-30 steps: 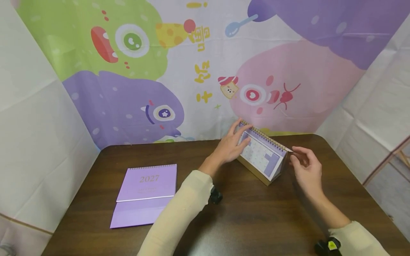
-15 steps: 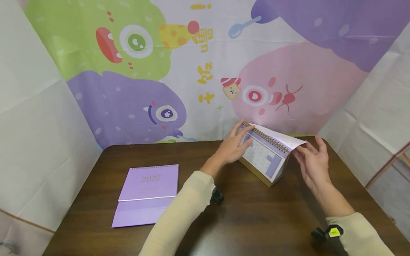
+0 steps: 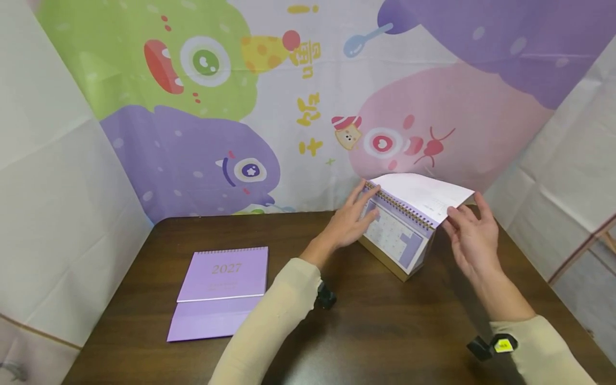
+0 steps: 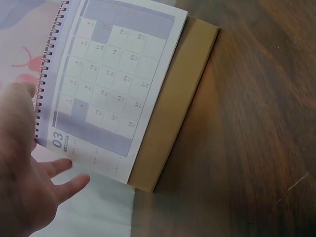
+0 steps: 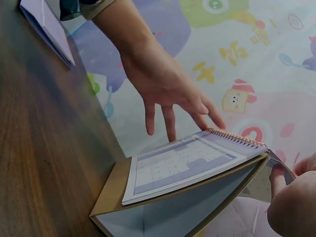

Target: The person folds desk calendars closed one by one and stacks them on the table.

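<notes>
A spiral-bound desk calendar [image 3: 392,235] with a tan base stands tent-like at the back right of the table. In the left wrist view its front calendar page [image 4: 111,79] reads 03. My left hand [image 3: 344,222] touches the coil at the calendar's left end, its fingers spread and fairly straight. At the other end, my right hand [image 3: 474,235] pinches the outer corner of a lifted page [image 3: 423,192], which arches back over the top from the coil. The right wrist view shows the left hand [image 5: 168,79] with fingertips at the coil [image 5: 237,137] and other fingers hanging free.
A second desk calendar [image 3: 223,278], purple and marked 2027, lies at the left of the brown wooden table [image 3: 366,331]. A cloth printed with cartoon figures [image 3: 298,176] hangs directly behind the table's back edge. White cloth walls [image 3: 53,176] flank both sides.
The right hand has drawn a page up from behind the coil, outward and back, so its white face now shows. The left hand keeps its place on the calendar.
</notes>
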